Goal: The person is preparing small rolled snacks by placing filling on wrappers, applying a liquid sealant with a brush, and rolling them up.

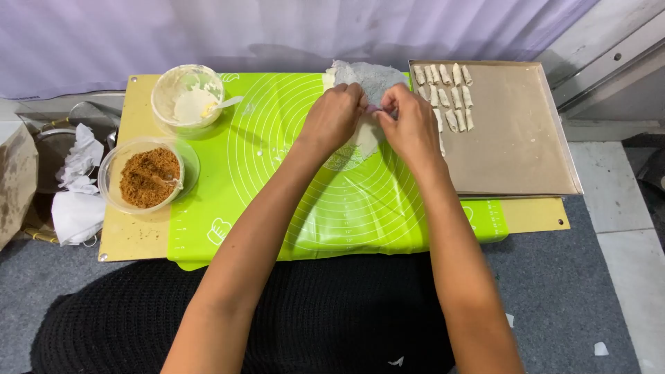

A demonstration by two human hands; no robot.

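floor-level setup, green mat on a yellowish board against a pale wall. your wrapper stack sits at the far edge of the mat, and both hands are on it: left hand and right hand are pinched on a thin sheet right where they meet, fingers curled, looks like you're peeling or folding one. can't tell if any filling is in it yet. tray just right of the mat has about a dozen finished rolls in its far left corner, most of it bare, so i'd say you're early on. brown filling bowl is still fairly full, paste bowl with a spoon behind it.
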